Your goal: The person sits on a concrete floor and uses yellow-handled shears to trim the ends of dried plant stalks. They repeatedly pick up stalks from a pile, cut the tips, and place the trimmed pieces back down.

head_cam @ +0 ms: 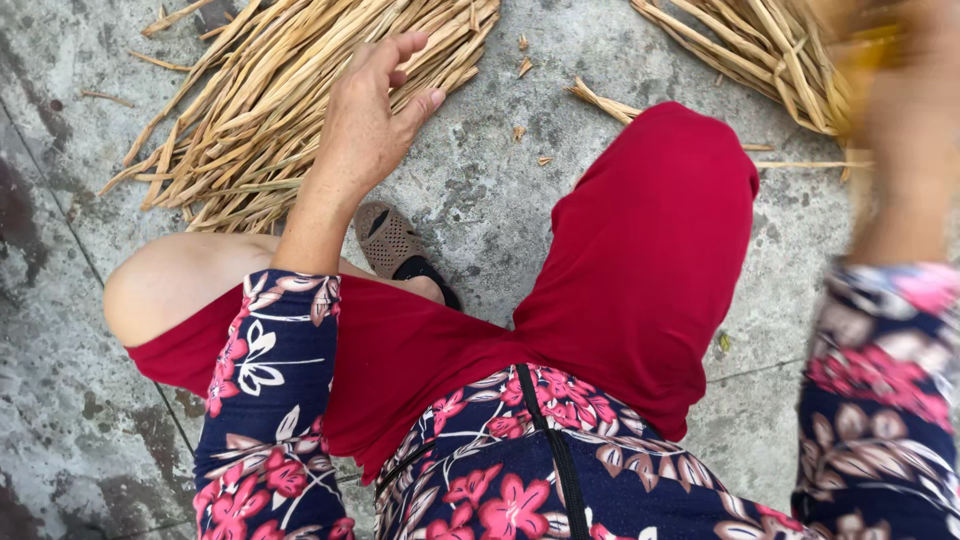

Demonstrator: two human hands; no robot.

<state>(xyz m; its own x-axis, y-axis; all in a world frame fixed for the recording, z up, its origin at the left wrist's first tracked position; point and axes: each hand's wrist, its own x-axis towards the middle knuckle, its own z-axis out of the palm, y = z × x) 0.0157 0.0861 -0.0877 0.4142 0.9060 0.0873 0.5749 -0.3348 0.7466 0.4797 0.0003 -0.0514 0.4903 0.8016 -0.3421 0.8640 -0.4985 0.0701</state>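
Observation:
My left hand (368, 115) reaches out over a heap of dry straw-coloured reed strips (270, 95) on the concrete floor, fingers spread, touching or hovering just above the strips and holding nothing. My right hand (905, 110) is raised at the right edge and heavily blurred. It appears closed around yellowish strips near a second bundle of dry reed strips (760, 45) at the top right. Both arms wear dark floral sleeves.
I sit with knees bent in red shorts (640, 260); a bare knee (165, 285) lies at the left and a foot in a brown mesh sandal (392, 245) rests on the grey concrete floor (490, 200). Small reed scraps (522, 68) lie between the heaps.

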